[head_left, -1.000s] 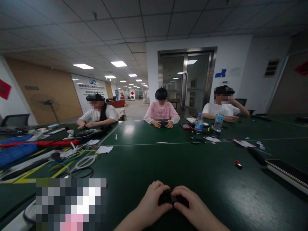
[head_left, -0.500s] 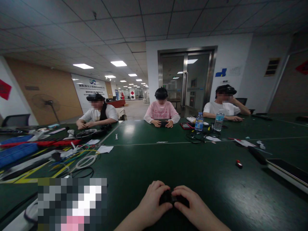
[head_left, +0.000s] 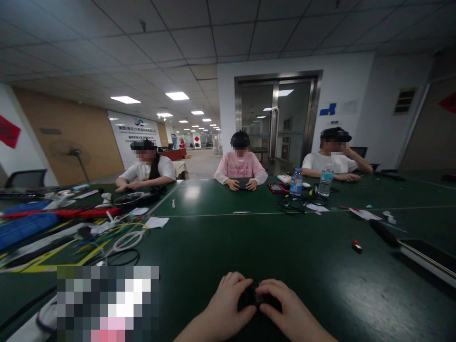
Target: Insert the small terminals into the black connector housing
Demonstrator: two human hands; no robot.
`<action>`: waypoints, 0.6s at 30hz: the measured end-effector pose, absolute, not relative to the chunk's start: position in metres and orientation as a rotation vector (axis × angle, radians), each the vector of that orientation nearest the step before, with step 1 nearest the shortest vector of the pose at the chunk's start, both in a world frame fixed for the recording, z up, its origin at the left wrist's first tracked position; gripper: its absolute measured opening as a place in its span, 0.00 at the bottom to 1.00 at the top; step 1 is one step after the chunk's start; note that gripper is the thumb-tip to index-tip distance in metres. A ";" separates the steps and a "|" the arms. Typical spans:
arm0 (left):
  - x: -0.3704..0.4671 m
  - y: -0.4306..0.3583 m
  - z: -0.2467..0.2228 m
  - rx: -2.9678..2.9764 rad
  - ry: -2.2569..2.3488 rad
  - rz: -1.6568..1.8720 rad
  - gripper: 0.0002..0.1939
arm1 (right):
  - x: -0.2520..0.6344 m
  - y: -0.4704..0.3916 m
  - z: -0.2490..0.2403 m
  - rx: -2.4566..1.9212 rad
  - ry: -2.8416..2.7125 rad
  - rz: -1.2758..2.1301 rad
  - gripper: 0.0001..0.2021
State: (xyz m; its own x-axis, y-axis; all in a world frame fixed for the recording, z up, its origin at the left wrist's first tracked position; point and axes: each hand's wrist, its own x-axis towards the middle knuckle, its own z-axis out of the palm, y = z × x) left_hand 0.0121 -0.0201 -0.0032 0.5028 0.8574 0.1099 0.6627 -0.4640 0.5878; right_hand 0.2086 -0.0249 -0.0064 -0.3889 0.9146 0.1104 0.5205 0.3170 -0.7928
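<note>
Head view: both hands meet at 6 o'clock, low on the dark green table [head_left: 320,285], around a small black object [head_left: 257,300]. Object lies on the tabletop between them, mostly hidden; what shows suggests its long axis runs roughly 9 to 3 o'clock, side to side, but its facing end cannot be told. Left hand [head_left: 228,304] curled, fingers bent over the object's left end, thumb tucked toward it. Right hand [head_left: 285,311] likewise curled, fingers hooked over the right end. The two sets of fingertips nearly touch above the object; neither hand spread flat. Both appear to grip it, pressed in from either side. At 10 o'clock, a tangle of coloured wires [head_left: 117,232] and a white cable loop [head_left: 126,240], well apart from the hands. At 2 o'clock, a small red item [head_left: 356,246] alone on the table. Further off at 1 o'clock, two water bottles [head_left: 295,182]. Three other people sit along the far edge, 11 to 1 o'clock, their hands on the table near their own things.
</note>
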 end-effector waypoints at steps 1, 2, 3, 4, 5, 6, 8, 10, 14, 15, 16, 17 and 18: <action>0.012 -0.020 -0.003 2.265 1.253 0.544 0.24 | 0.208 -0.025 -0.006 -1.268 -2.027 0.918 0.12; 0.012 -0.020 -0.003 2.256 1.255 0.544 0.23 | 0.208 -0.025 -0.006 -1.275 -2.026 0.921 0.12; 0.012 -0.020 -0.003 2.248 1.256 0.545 0.23 | 0.208 -0.025 -0.006 -1.280 -2.026 0.924 0.12; 0.011 -0.020 -0.003 2.244 1.254 0.547 0.22 | 0.208 -0.024 -0.006 -1.283 -2.027 0.925 0.12; 0.011 -0.020 -0.003 2.243 1.249 0.548 0.21 | 0.208 -0.024 -0.006 -1.286 -2.028 0.926 0.12; 0.011 -0.020 -0.003 2.245 1.243 0.549 0.21 | 0.208 -0.024 -0.006 -1.289 -2.030 0.928 0.12; 0.011 -0.020 -0.003 2.247 1.239 0.556 0.21 | 0.209 -0.024 -0.006 -1.291 -2.031 0.924 0.12; 0.011 -0.021 -0.002 2.246 1.236 0.563 0.21 | 0.209 -0.024 -0.006 -1.288 -2.034 0.917 0.12; 0.011 -0.022 0.001 2.238 1.227 0.570 0.20 | 0.209 -0.024 -0.008 -1.284 -2.033 0.914 0.12; 0.011 -0.022 0.001 2.235 1.228 0.568 0.20 | 0.209 -0.024 -0.008 -1.286 -2.030 0.913 0.11; 0.011 -0.022 0.001 2.232 1.233 0.568 0.20 | 0.209 -0.024 -0.009 -1.287 -2.028 0.911 0.11; 0.011 -0.021 0.001 2.230 1.236 0.568 0.20 | 0.209 -0.024 -0.009 -1.288 -2.028 0.910 0.11; 0.011 -0.021 0.001 2.229 1.239 0.570 0.19 | 0.209 -0.024 -0.009 -1.291 -2.027 0.912 0.11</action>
